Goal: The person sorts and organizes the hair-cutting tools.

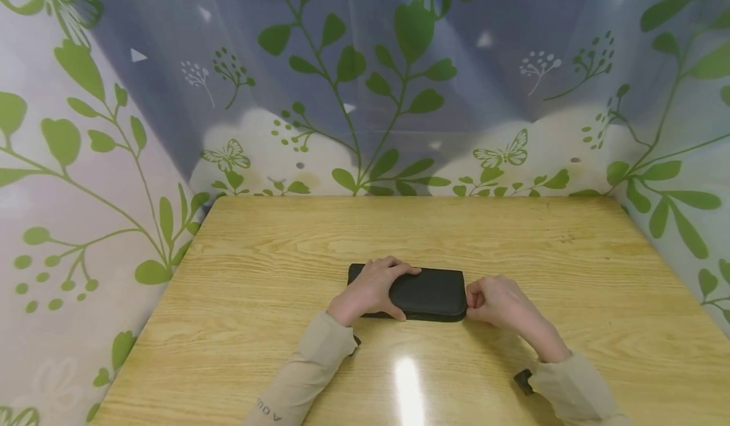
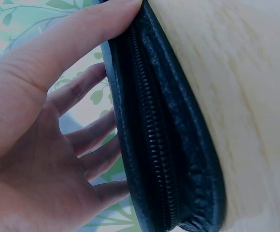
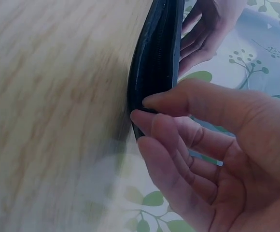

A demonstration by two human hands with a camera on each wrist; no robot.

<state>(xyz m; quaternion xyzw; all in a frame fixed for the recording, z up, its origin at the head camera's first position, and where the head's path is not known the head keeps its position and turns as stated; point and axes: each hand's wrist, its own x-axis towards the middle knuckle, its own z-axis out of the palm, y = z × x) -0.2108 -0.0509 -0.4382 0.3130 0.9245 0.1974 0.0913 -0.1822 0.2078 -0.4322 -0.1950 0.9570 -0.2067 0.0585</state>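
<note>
A black zippered case (image 1: 436, 290) lies flat on the wooden table, its zipper (image 2: 152, 130) running along the side edge. My left hand (image 1: 373, 286) holds the case from above near its left half, thumb on the near edge and fingers reaching over towards the far edge. At the case's right end, my right hand (image 1: 499, 300) pinches the zipper pull (image 3: 151, 110) between thumb and index finger. Most of that pull is hidden by the fingertips. In the left wrist view, the zipper teeth look meshed along the visible stretch.
The wooden table (image 1: 274, 236) extends around the case on all sides. Behind it and at both sides hangs a curtain (image 1: 319, 122) printed with green leaves and butterflies. Dark wrist straps show at both sleeves (image 1: 319, 343).
</note>
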